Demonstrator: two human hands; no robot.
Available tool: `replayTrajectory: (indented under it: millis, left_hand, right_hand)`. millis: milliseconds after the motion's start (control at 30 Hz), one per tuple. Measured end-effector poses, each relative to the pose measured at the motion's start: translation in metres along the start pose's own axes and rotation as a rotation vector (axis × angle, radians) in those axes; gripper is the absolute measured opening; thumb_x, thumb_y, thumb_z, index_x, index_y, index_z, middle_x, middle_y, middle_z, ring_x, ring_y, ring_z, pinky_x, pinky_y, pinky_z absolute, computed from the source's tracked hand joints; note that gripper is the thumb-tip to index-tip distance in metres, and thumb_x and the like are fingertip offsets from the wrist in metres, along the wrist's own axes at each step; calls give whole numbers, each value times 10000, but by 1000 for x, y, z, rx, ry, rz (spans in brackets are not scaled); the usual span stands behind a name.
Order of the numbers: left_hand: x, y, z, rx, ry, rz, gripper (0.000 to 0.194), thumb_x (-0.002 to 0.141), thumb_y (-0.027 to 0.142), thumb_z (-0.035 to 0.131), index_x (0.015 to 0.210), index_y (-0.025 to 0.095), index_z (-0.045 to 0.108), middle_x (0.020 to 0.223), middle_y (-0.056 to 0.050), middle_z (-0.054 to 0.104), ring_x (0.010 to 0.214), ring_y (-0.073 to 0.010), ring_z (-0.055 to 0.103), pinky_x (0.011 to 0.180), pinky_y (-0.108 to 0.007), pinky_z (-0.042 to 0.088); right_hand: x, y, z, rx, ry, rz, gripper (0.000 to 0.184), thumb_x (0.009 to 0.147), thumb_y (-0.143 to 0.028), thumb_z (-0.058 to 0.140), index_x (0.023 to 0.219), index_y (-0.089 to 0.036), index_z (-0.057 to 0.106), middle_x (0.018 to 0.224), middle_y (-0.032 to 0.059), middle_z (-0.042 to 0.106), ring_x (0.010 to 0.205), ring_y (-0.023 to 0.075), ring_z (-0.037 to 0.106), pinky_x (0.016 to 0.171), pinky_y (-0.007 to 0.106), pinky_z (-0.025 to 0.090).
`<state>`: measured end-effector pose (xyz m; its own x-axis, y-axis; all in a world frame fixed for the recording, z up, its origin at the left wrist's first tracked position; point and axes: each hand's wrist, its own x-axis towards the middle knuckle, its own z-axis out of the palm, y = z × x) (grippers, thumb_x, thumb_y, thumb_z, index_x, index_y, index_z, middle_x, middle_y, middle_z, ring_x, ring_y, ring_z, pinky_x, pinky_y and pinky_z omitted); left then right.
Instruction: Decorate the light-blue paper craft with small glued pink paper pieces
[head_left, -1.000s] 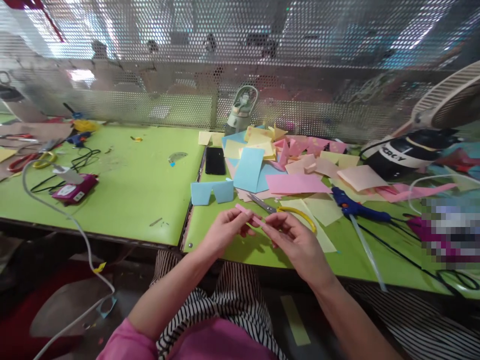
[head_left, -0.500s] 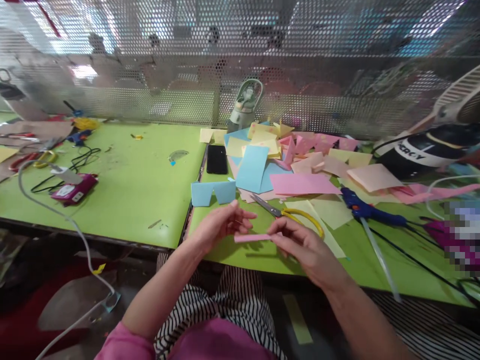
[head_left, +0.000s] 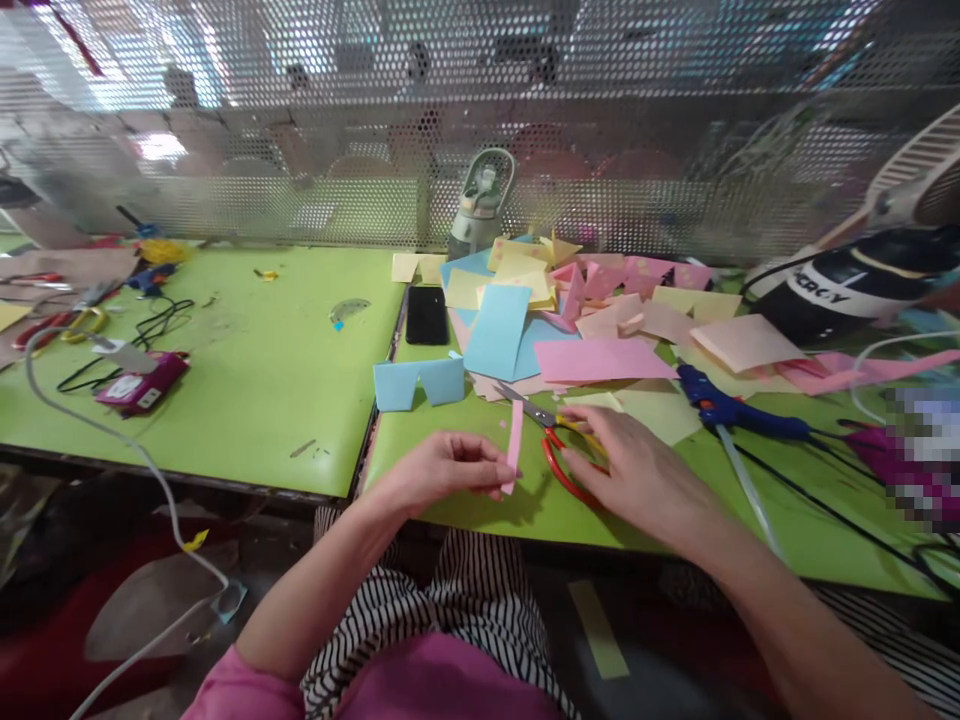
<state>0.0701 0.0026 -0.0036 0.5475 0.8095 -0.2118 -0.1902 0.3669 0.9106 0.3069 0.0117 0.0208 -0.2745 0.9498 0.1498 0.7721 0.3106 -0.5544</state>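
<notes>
My left hand (head_left: 442, 472) pinches a narrow pink paper strip (head_left: 514, 445), holding it upright above the green table's (head_left: 300, 400) front edge. My right hand (head_left: 637, 472) lies over the handles of a pair of scissors (head_left: 555, 440) with red and yellow loops; its fingers curl onto the handles. The scissor blades point up and left toward a pile of coloured paper sheets (head_left: 585, 310). A light blue folded paper cut-out (head_left: 418, 384) stands just behind my left hand.
A blue glue gun (head_left: 739, 415) with a clear stick lies right of the scissors. A black phone (head_left: 427, 314) and a water bottle (head_left: 480, 205) sit behind the papers. A fan (head_left: 862, 270) stands at the right. Cables, a magenta box (head_left: 139, 385) and tools lie on the left table.
My right hand let go of the pink strip and moved right onto the scissors. My left hand now holds the strip alone and has turned it upright.
</notes>
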Motion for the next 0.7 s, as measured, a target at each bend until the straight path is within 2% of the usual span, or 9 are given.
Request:
replayTrajectory:
  millis: [67, 133, 233, 300, 500, 600, 700]
  left_hand:
    - [3, 0, 0, -37, 85, 65, 201, 710, 353, 810, 741, 171, 730, 673, -5, 681, 612, -91, 577, 664, -236, 433]
    - [7, -1, 1, -77, 141, 111, 232, 703, 371, 818, 761, 166, 725, 682, -4, 680, 609, -87, 573, 641, -227, 420]
    - [13, -2, 3, -154, 184, 147, 274, 681, 387, 835, 753, 155, 709, 738, -12, 695, 605, -74, 565, 616, -215, 411]
    - [15, -3, 4, -210, 196, 152, 288, 662, 381, 851, 738, 150, 697, 747, -11, 695, 603, -66, 567, 601, -204, 407]
    - [13, -4, -1, -329, 247, 127, 286, 657, 351, 860, 770, 148, 692, 779, -11, 699, 656, -80, 623, 612, -202, 434]
    - [12, -3, -4, -364, 257, 163, 261, 675, 327, 848, 765, 141, 690, 822, -28, 711, 682, -84, 628, 634, -210, 452]
    - [12, -2, -4, -405, 277, 196, 240, 685, 304, 839, 765, 136, 689, 841, -34, 718, 701, -87, 636, 647, -210, 466]
  right_hand:
    - [-8, 20, 2, -153, -38, -48, 337, 770, -403, 601, 1052, -225, 651, 1090, 144, 713, 997, 371, 658, 845, 520, 511]
    - [-15, 34, 4, -243, -42, -105, 363, 790, -379, 559, 1097, -204, 642, 1118, 162, 706, 1020, 380, 655, 845, 534, 515]
    - [-17, 43, 6, -369, 30, -139, 404, 820, -393, 508, 1142, -175, 617, 1120, 174, 696, 1027, 376, 648, 857, 539, 514]
    - [-13, 42, 5, -414, 31, -116, 414, 830, -420, 481, 1128, -164, 612, 1091, 174, 700, 1004, 368, 655, 855, 526, 521]
    - [8, 37, -5, -391, -115, 7, 376, 735, -426, 485, 997, -188, 613, 982, 160, 713, 908, 354, 691, 790, 502, 563]
    - [11, 33, -12, -333, -61, 94, 403, 672, -433, 537, 1002, -214, 610, 1032, 158, 713, 933, 368, 693, 781, 521, 572]
    - [0, 24, -18, -69, -30, 203, 444, 651, -509, 592, 1005, -240, 599, 1006, 123, 742, 886, 324, 725, 757, 452, 604]
